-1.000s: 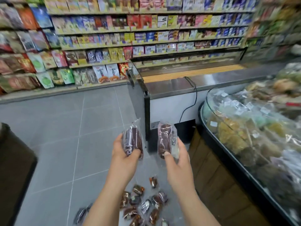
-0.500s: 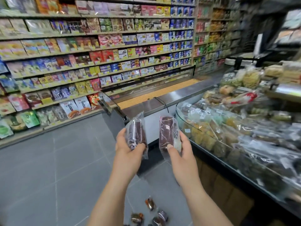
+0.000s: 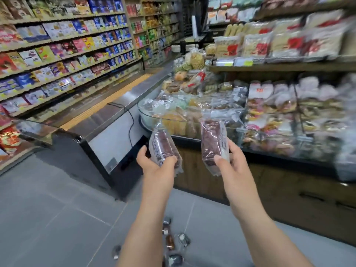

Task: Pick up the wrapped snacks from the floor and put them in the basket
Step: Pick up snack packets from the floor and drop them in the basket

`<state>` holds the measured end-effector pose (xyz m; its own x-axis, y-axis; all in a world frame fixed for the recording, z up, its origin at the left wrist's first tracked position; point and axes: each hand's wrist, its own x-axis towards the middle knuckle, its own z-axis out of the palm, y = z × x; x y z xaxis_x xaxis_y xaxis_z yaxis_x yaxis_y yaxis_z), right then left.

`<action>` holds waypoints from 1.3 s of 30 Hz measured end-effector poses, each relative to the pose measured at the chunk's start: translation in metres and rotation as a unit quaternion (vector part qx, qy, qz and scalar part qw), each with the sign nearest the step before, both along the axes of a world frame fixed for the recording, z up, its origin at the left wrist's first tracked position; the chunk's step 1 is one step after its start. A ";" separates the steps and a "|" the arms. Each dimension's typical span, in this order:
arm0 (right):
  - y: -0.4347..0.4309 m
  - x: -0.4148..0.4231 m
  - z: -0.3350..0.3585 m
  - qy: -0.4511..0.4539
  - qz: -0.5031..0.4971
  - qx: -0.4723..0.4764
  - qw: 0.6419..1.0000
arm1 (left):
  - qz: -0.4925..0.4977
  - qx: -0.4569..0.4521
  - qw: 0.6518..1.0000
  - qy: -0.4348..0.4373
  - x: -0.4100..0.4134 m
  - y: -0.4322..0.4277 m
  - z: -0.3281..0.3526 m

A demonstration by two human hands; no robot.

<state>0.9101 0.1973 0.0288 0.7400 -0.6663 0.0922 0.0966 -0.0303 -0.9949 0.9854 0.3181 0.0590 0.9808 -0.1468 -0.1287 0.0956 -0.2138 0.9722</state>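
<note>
The shop's display case (image 3: 192,182) swings into view; spilled snacks (image 3: 173,241) sink low on the floor (image 3: 57,218). Left hand (image 3: 156,166) and right hand (image 3: 231,166) each keep a grip pinching one wrapped snack (image 3: 162,145), likely basket-bound; no basket shows.

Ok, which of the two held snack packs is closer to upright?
The right pack, in the right hand: it stands nearly upright, while the left pack, in the left hand, leans with its top to the left.

Left-side snack (image 3: 162,146) and right-side snack (image 3: 212,143): clear, glossy, crinkled plastic film. Floor (image 3: 48,218), 7 o'clock: smooth matt grey tile. Freezer top (image 3: 115,110), 10 o'clock: reflective brushed metal. Counter front (image 3: 269,182), 4 o'clock: dark wood grain.
</note>
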 end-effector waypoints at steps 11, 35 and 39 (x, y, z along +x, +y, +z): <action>-0.136 -0.173 0.005 -0.015 -0.223 0.028 0.974 | -0.234 -0.036 0.972 0.017 -0.123 -0.185 0.000; -0.374 -0.584 -0.016 0.104 -0.498 0.062 0.859 | -0.555 0.030 0.830 0.045 -0.494 -0.507 -0.040; -0.411 -0.607 -0.020 0.099 -0.521 0.066 0.845 | -0.585 0.034 0.809 0.042 -0.520 -0.553 -0.047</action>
<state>0.3033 -0.2133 0.0083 -0.2635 -0.9603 -0.0912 -0.0824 0.1166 -0.9898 0.4658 -0.2346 0.0115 0.1629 -0.9585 -0.2339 -0.1457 -0.2578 0.9551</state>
